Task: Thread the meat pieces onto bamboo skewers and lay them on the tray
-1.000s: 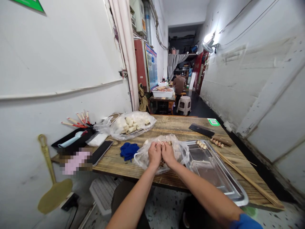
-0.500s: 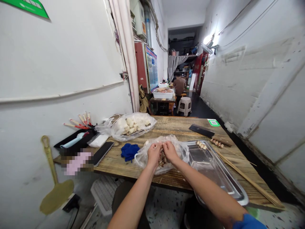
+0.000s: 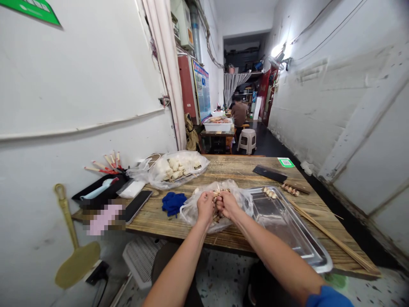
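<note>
My left hand [image 3: 206, 204] and my right hand [image 3: 227, 204] meet over an opened clear plastic bag [image 3: 188, 211], both closed with fingertips pinched together. A small pale piece of garlic [image 3: 218, 192] shows between the fingertips; my fingers cover most of it. Brownish garlic pieces lie in the bag beneath and around my hands. Close to my right forearm is a metal tray [image 3: 271, 217], with a short row of pale garlic cloves [image 3: 270, 193] on its far edge, seemingly on a skewer. Left of the bag lies a crumpled blue cloth or glove [image 3: 173, 203].
Another plastic bag with pale pieces [image 3: 177, 168] lies at the back left. A phone [image 3: 138, 206] and a black box [image 3: 99, 189] are on the left. Bamboo skewers [image 3: 335, 238], a dark blade [image 3: 270, 174] and a loaded skewer [image 3: 290, 190] lie right. A person [image 3: 239, 113] sits far back.
My fingers have shifted slightly, the right hand turning more closed. A pale piece now shows between my fingertips. The camera view has moved very little.
</note>
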The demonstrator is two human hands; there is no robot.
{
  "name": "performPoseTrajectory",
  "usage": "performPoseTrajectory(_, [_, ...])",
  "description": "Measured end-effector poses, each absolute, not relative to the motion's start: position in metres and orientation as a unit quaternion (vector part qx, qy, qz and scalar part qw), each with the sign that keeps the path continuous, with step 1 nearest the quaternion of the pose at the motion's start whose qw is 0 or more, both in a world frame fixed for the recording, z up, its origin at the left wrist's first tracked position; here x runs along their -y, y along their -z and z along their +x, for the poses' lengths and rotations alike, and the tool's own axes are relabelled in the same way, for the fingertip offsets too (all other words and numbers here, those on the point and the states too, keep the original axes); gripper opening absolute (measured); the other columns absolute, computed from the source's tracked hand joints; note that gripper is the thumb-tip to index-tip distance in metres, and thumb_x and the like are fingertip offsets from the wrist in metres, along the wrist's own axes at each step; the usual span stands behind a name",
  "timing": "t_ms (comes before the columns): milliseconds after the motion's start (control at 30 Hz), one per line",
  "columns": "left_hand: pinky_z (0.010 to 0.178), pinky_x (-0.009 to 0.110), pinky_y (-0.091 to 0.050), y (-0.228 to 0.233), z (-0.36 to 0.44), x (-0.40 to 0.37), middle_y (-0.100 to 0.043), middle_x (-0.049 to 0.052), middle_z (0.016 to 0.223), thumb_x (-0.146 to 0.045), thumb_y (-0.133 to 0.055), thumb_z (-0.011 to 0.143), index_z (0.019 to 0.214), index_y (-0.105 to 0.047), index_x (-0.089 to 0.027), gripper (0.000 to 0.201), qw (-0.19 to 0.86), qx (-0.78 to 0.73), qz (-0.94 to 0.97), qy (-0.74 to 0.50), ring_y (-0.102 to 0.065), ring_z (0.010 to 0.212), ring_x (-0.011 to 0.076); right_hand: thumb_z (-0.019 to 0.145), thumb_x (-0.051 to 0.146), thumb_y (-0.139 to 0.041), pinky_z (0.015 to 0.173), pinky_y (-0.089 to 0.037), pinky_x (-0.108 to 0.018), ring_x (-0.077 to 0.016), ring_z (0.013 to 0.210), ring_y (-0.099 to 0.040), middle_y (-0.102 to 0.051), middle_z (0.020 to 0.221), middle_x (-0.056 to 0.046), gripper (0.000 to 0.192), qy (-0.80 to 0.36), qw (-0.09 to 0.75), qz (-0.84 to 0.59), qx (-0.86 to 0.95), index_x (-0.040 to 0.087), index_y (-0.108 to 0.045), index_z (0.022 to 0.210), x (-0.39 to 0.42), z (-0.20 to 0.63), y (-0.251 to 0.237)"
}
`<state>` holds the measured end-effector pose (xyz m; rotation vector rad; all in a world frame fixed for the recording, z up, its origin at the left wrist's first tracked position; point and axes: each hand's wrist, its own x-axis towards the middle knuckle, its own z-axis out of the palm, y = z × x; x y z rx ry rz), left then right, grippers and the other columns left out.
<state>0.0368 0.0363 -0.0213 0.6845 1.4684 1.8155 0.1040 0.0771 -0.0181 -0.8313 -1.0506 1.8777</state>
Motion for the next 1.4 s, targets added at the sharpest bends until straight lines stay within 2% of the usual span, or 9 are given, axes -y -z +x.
performPoseTrajectory(267, [0.031,0.013,-0.020,0.019,0.027,-0.034,-0.050,-0.004,0.055,-0.043,-0.056,0.063,0.075,-0.048,-0.016,0.031,0.389,-0.541,0.276,-0.692,-0.040,0.038,0.0044,0.070,0.032,-0.049,0.026,-0.014,-0.012,-0.0012,0.025,-0.023,-0.037,0.040,0.011,0.021,-0.748,0.376,-0.343,0.426,0.020,-0.035,0.061,-0.097,0.124,0.033])
performPoseTrajectory(500, [0.030,0.014,-0.019,0.026,0.021,-0.038,-0.052,-0.002,0.051,-0.033,-0.058,0.062,0.072,-0.054,-0.014,0.022,0.436,-0.565,0.278,-0.644,-0.047,0.039,0.0077,0.068,0.032,-0.050,0.027,-0.017,-0.012,-0.0013,0.025,-0.025,-0.039,0.040,0.011,0.019,-0.713,0.349,-0.364,0.486,0.019,-0.039,0.060,-0.104,0.121,0.040])
performPoseTrajectory(667, [0.031,0.015,-0.020,0.027,0.020,-0.039,-0.053,-0.002,0.053,-0.034,-0.061,0.060,0.072,-0.056,-0.014,0.024,0.472,-0.548,0.289,-0.627,-0.048,0.042,0.0077,0.072,0.030,-0.045,0.029,-0.020,-0.015,-0.0027,0.026,-0.025,-0.038,0.039,0.010,0.015,-0.669,0.346,-0.377,0.539,0.018,-0.044,0.062,-0.104,0.118,0.040])
performPoseTrajectory(867, [0.032,0.014,-0.020,0.027,0.020,-0.038,-0.054,-0.001,0.055,-0.035,-0.066,0.056,0.072,-0.056,-0.013,0.029,0.479,-0.541,0.291,-0.627,-0.048,0.042,0.0068,0.074,0.027,-0.051,0.040,-0.030,-0.017,-0.0076,0.040,-0.044,-0.050,0.048,0.004,0.013,-0.584,0.376,-0.382,0.610,0.018,-0.052,0.065,-0.110,0.124,0.032])
performPoseTrajectory(933, [0.032,0.014,-0.021,0.027,0.018,-0.039,-0.051,-0.003,0.052,-0.035,-0.067,0.056,0.071,-0.055,-0.013,0.029,0.470,-0.547,0.283,-0.632,-0.045,0.041,0.0059,0.072,0.026,-0.054,0.041,-0.031,-0.017,-0.0080,0.043,-0.046,-0.053,0.052,0.003,0.010,-0.572,0.373,-0.366,0.632,0.018,-0.056,0.067,-0.109,0.126,0.027])
performPoseTrajectory(1167, [0.033,0.015,-0.018,0.024,0.017,-0.043,-0.048,-0.004,0.048,-0.041,-0.066,0.055,0.064,-0.052,-0.013,0.032,0.466,-0.540,0.272,-0.645,-0.037,0.037,0.0032,0.070,0.030,-0.056,0.034,-0.030,-0.017,-0.0067,0.034,-0.039,-0.056,0.051,0.005,0.016,-0.605,0.313,-0.301,0.667,0.019,-0.061,0.081,-0.097,0.121,0.017])
performPoseTrajectory(1400, [0.034,0.016,-0.021,0.017,0.024,-0.039,-0.051,-0.002,0.048,-0.038,-0.065,0.058,0.062,-0.052,-0.012,0.029,0.433,-0.545,0.306,-0.649,-0.036,0.035,0.0031,0.069,0.017,-0.047,0.029,-0.027,-0.017,-0.0054,0.026,-0.033,-0.051,0.042,0.007,0.011,-0.634,0.295,-0.290,0.654,0.018,-0.056,0.075,-0.099,0.122,0.018])
